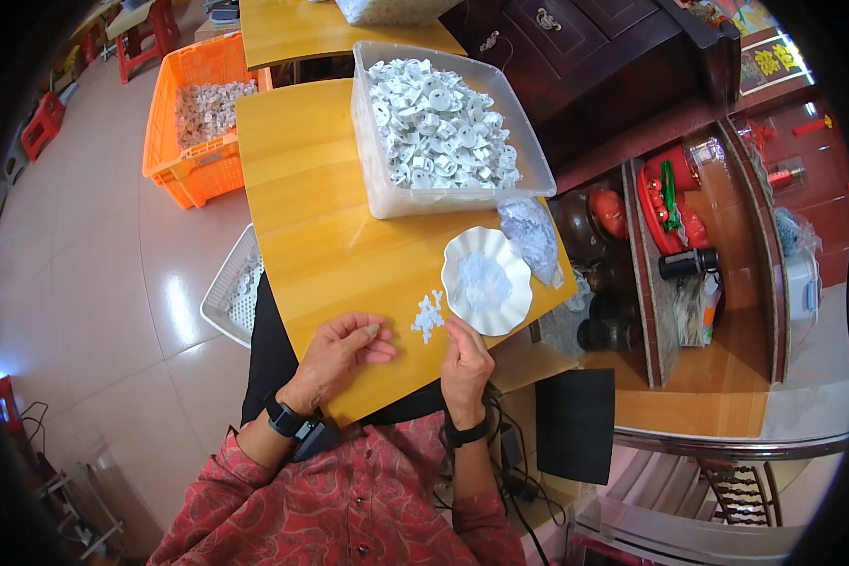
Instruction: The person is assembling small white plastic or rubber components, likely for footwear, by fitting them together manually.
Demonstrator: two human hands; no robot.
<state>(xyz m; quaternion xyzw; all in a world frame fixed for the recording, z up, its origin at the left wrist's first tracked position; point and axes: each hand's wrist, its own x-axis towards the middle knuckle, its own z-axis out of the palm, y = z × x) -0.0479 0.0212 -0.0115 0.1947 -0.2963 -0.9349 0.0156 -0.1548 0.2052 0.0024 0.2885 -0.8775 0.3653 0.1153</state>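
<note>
My left hand [351,351] rests over the near edge of the yellow tabletop [302,217], thumb bent onto the forefinger, the other fingers curled. Whatever sits in that pinch is too small to make out. Just below the rim of a white wavy-edged bowl [455,247], my right hand [466,366] has its fingers bent together, their tips hidden from me. Small pale blue-white plastic pieces [427,318] lie loose in a little pile between my hands. More such pieces [483,280] fill the bottom of the bowl.
A clear tub [377,191] heaped with white plastic parts [443,123] stands farther back, a bag of pale pieces [530,236] beside the bowl. An orange crate [165,165] and a white basket [219,300] are on the left. Shelves [665,321] border the right.
</note>
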